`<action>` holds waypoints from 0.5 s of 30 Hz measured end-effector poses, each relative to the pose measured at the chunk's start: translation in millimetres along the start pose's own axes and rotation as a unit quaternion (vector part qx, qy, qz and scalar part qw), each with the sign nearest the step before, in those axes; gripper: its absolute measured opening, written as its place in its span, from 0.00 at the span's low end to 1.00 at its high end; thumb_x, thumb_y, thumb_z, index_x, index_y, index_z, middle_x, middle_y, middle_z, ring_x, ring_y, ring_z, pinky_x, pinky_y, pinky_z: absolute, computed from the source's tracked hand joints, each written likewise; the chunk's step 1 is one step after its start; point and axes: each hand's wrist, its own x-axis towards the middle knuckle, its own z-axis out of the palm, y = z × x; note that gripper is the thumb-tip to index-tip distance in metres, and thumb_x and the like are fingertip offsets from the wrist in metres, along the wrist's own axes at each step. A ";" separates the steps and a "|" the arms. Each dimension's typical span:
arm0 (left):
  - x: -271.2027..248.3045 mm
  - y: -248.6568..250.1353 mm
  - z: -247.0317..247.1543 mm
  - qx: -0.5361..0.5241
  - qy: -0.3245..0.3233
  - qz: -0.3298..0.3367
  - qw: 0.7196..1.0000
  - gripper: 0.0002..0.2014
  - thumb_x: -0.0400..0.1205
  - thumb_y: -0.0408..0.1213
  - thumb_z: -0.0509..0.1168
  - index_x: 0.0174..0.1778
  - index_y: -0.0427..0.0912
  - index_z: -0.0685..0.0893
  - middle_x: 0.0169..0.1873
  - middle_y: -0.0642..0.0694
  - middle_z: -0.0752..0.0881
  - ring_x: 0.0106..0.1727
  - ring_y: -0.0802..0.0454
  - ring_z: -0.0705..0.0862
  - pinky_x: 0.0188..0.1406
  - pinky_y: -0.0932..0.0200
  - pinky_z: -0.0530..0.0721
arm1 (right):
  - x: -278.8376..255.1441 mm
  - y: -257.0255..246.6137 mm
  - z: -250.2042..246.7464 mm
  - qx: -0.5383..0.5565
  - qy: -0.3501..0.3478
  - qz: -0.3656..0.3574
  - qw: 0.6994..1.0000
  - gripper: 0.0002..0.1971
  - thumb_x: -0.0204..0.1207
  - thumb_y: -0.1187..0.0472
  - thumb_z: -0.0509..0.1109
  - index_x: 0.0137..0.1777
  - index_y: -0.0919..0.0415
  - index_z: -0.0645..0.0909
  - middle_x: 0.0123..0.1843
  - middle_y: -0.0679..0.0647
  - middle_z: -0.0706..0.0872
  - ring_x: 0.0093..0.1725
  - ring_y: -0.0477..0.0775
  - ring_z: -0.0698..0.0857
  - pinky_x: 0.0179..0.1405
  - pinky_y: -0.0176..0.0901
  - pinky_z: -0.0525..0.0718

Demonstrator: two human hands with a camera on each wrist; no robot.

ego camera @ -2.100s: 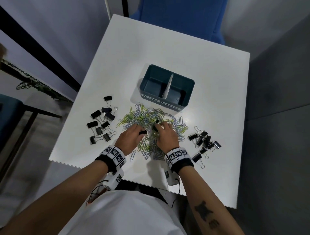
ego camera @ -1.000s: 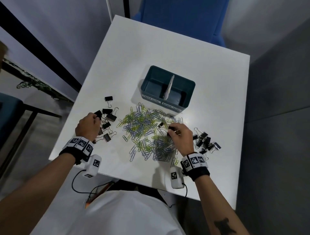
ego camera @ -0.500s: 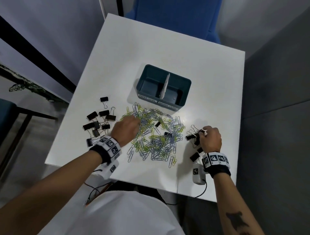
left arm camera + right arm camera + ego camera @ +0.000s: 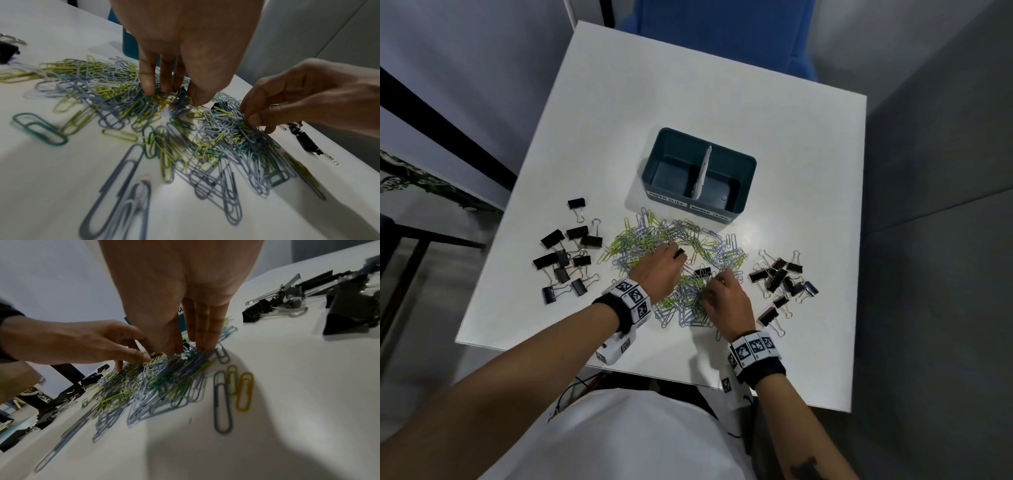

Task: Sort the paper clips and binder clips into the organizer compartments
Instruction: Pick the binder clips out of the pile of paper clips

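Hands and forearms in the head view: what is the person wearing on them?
Both hands, left hand and right hand, are bare, as are the forearms. Each wrist has a black band topped by white blocks printed with black square markers. A white camera unit hangs under the left wrist, trailing a thin black cable. The right forearm bears a dark tattoo.

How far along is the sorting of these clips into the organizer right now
Barely started on filling. Done: binder clips pulled into a left group and a right group. In hand: left hand and right hand pick at stray black binder clips in the paper clip pile. Left: the organizer looks empty, so everything.
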 end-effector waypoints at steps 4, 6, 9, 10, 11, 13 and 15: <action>3.9 2.0 -3.5 -0.001 0.004 -0.038 0.999 0.14 0.78 0.32 0.67 0.59 0.38 0.77 0.58 0.39 0.77 0.52 0.43 0.79 0.31 0.51 0.81 | 6.9 -1.1 -7.8 0.006 0.041 0.013 0.999 0.09 0.71 0.66 0.75 0.50 0.62 0.81 0.57 0.54 0.79 0.43 0.51 0.80 0.37 0.45 0.88; 9.6 5.5 -3.6 0.003 0.004 -0.040 0.999 0.18 0.77 0.31 0.69 0.62 0.40 0.75 0.59 0.40 0.76 0.51 0.43 0.79 0.30 0.52 0.80 | 16.1 -3.5 -11.6 -0.024 0.018 -0.011 0.999 0.19 0.66 0.69 0.78 0.57 0.61 0.81 0.60 0.57 0.80 0.50 0.55 0.82 0.38 0.47 0.89; 16.4 9.4 -3.4 0.001 -0.010 -0.045 0.999 0.25 0.73 0.28 0.72 0.64 0.44 0.75 0.60 0.41 0.76 0.52 0.43 0.80 0.31 0.52 0.83 | 29.9 -8.3 -12.3 -0.071 -0.032 -0.028 0.997 0.21 0.64 0.64 0.81 0.58 0.59 0.83 0.59 0.57 0.81 0.56 0.58 0.81 0.38 0.46 0.85; 18.1 10.3 -3.9 -0.009 -0.007 -0.054 0.998 0.25 0.73 0.27 0.72 0.65 0.44 0.75 0.61 0.41 0.76 0.53 0.43 0.81 0.33 0.51 0.85 | 33.0 -8.4 -10.3 -0.082 -0.036 -0.023 0.996 0.19 0.65 0.63 0.81 0.57 0.59 0.83 0.58 0.56 0.81 0.55 0.58 0.81 0.37 0.45 0.84; 19.8 10.6 -4.0 -0.026 -0.004 -0.068 0.997 0.23 0.74 0.27 0.71 0.64 0.42 0.75 0.60 0.41 0.76 0.53 0.43 0.81 0.37 0.49 0.86 | 35.1 -8.0 -8.4 -0.089 -0.035 -0.016 0.995 0.17 0.66 0.64 0.81 0.55 0.59 0.84 0.56 0.55 0.81 0.55 0.58 0.81 0.35 0.45 0.83; 22.9 10.7 -4.9 -0.077 0.001 -0.106 0.991 0.18 0.76 0.28 0.69 0.60 0.40 0.75 0.59 0.40 0.76 0.52 0.41 0.81 0.42 0.47 0.84 | 38.1 -7.4 -6.0 -0.090 -0.021 -0.001 0.996 0.14 0.68 0.66 0.79 0.53 0.60 0.83 0.54 0.55 0.80 0.52 0.58 0.81 0.34 0.46 0.83; 25.0 7.8 -2.5 -0.129 0.003 -0.140 0.982 0.13 0.76 0.27 0.68 0.55 0.40 0.77 0.57 0.40 0.76 0.49 0.41 0.81 0.44 0.47 0.83 | 39.8 -8.6 -7.1 -0.070 -0.007 0.008 0.997 0.12 0.69 0.65 0.77 0.51 0.63 0.82 0.53 0.56 0.81 0.48 0.59 0.82 0.36 0.46 0.82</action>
